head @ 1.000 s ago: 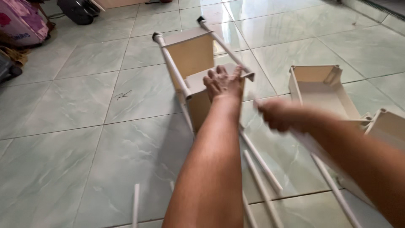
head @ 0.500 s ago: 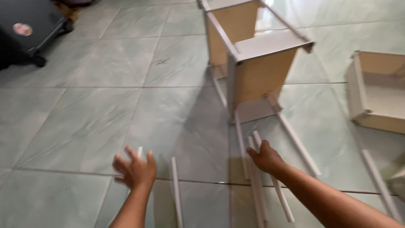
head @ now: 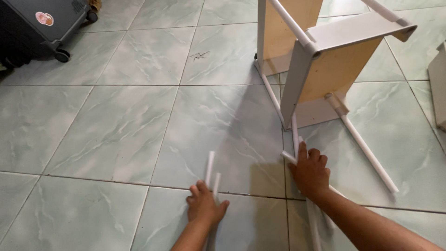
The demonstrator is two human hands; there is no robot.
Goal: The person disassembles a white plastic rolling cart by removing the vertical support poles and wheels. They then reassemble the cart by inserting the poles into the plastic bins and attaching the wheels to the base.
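Observation:
My left hand (head: pixel 204 207) lies on two short white tubes (head: pixel 210 169) that rest on the green tiled floor, fingers curled over their near ends. My right hand (head: pixel 310 171) presses down on another white tube (head: pixel 289 158) lying across the floor beside a longer one. Just beyond the right hand stands a partly built shelf unit (head: pixel 325 69), tipped on its side, with white tube legs and pale wooden panels framed in white.
A long white leg tube (head: pixel 367 151) runs from the shelf unit toward the lower right. A dark wheeled case (head: pixel 42 23) sits at the top left. The edge of a white tray part (head: pixel 439 83) shows at the right border.
The view has dropped from the shelf unit to the floor. Both hands came down from the unit and now rest on the loose white tubes, the left hand having shifted right onto two of them.

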